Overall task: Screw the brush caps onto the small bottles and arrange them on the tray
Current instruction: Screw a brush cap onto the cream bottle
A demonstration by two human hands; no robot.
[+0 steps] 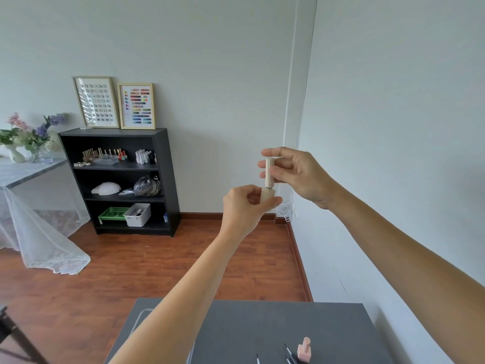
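Observation:
I hold both hands up at chest height, well above the grey table (pixel 262 327). My left hand (pixel 244 208) grips a small cream bottle (pixel 267 193) upright. My right hand (pixel 296 172) pinches a ribbed cream brush cap (pixel 269 172) just above the bottle's neck, in line with it. Whether cap and neck touch is too small to tell. A clear tray (pixel 143 315) shows only as a thin rim at the table's left, mostly hidden behind my left forearm. A pink bottle without a cap (pixel 304 350) stands at the table's near edge.
Thin dark brush tips (pixel 288 353) lie beside the pink bottle. A black bookshelf (pixel 162 179) with polish bottles stands against the far wall. A lace-draped table (pixel 29 174) with flowers is at the left. A white wall runs close on the right.

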